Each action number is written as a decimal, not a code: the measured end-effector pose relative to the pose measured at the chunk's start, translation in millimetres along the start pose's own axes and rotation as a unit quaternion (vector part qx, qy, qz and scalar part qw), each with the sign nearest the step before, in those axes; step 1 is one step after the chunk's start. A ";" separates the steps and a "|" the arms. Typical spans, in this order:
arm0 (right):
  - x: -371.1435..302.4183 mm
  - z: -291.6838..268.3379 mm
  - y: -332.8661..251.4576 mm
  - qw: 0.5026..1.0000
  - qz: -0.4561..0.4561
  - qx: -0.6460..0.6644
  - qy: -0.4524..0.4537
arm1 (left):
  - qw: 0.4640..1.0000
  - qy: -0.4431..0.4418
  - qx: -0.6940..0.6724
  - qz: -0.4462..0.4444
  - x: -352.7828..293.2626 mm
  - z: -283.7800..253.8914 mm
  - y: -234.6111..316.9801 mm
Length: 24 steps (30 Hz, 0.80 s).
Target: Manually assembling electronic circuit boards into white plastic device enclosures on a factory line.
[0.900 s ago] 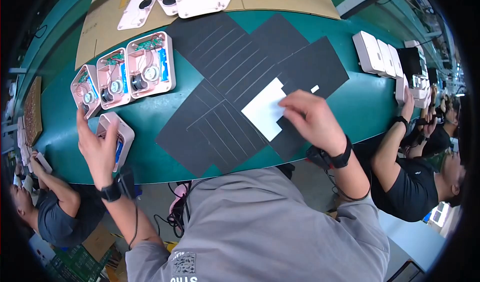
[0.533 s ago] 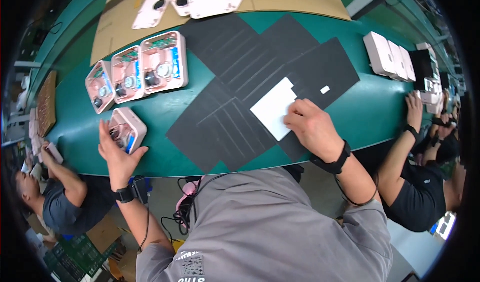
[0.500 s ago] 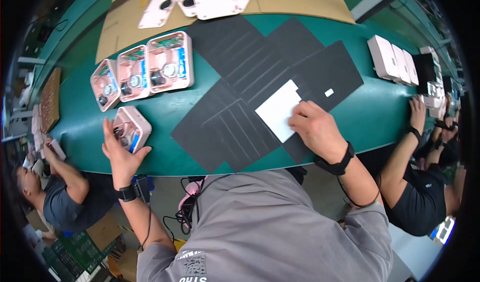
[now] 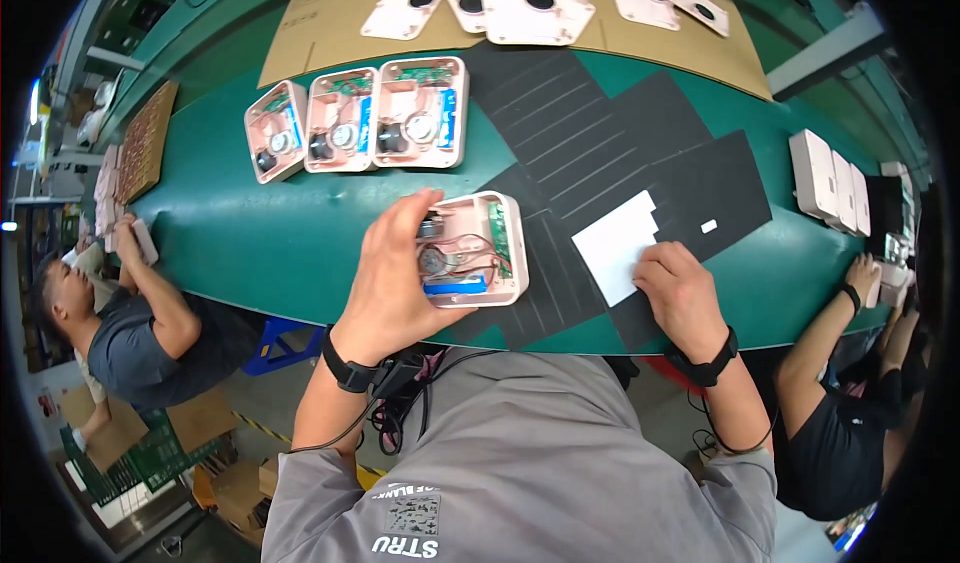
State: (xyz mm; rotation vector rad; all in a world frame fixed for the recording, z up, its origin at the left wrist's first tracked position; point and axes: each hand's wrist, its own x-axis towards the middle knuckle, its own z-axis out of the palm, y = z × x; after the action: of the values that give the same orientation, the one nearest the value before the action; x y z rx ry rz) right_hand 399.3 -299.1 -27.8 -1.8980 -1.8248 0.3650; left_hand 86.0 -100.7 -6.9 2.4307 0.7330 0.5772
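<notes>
My left hand (image 4: 385,281) grips an open pale pink plastic housing (image 4: 512,263) by its left side. Inside it show a green circuit board, a round silver part, red and dark wires and a blue battery (image 4: 460,285). The housing sits over the left part of the black sheets. My right hand (image 4: 682,288) is closed, its fingertips pinching the right edge of a white sheet (image 4: 610,243) with a stepped corner. Whether a smaller piece is between those fingers is hidden. A small white piece (image 4: 709,227) lies on the black sheet (image 4: 725,178) to the right.
Three more open pink housings (image 4: 342,123) stand in a row at the back left. Pink panels with dark round openings (image 4: 540,18) lie on cardboard (image 4: 330,13) at the back. Closed pink housings (image 4: 815,178) stand at the right. Co-workers sit at both ends of the green table (image 4: 220,253).
My left hand has brought the pink housing rightward from the table's left side to the black sheets, now gripping it. The right hand stays at the white sheet's edge. The view has shifted.
</notes>
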 end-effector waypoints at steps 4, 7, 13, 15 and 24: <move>-0.2 -5.0 -6.6 1.000 0.023 0.012 -0.015 | 0.996 -0.060 0.008 0.067 25.5 18.8 5.4; -2.3 -13.9 -7.4 0.995 0.067 0.067 -0.019 | 0.991 -0.105 -0.019 0.081 36.4 29.8 7.8; 4.2 -22.4 -4.0 0.970 0.193 0.132 -0.067 | 0.987 -0.109 -0.059 0.106 33.9 48.1 6.0; 6.1 -21.9 -9.3 0.969 0.201 0.116 -0.083 | 0.992 -0.086 -0.069 0.068 24.1 45.3 11.4; 38.1 -16.5 -47.9 0.942 0.121 0.311 -0.038 | 0.997 -0.062 -0.029 0.031 19.5 53.1 15.2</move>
State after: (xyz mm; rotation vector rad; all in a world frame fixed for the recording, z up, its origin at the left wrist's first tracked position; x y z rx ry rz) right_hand 369.3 -264.2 15.7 -1.6554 -1.2946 0.9832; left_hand 134.6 -119.1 -34.0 2.4177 0.5832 0.4614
